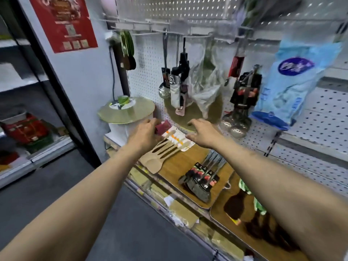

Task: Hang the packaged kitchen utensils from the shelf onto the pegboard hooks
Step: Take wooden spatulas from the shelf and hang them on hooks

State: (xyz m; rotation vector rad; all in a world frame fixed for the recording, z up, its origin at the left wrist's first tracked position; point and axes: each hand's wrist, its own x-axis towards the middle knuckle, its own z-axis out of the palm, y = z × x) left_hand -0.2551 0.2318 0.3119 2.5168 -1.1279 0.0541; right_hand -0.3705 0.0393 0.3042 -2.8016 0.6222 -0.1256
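Note:
A pack of wooden spatulas and spoons [165,147] on a white and orange card lies at the back left of the wooden shelf [190,166]. My left hand [145,134] rests on the pack's left side, its fingers at a dark red card [162,127] at the pack's top. My right hand [202,131] hovers palm down by the card's right corner, fingers loosely bent; contact is unclear. A bundle of black-carded utensils [199,180] lies further forward on the shelf. Dark wooden utensils with green labels [244,202] lie to the right. The white pegboard [148,76] carries hooks [169,32].
Ladles [164,87], bagged items [205,87] and a blue packet [293,81] hang from the hooks. A round bamboo lid [128,110] sits on a white cylinder at the left. A round board [192,113] leans on the pegboard. A dark floor lies below left.

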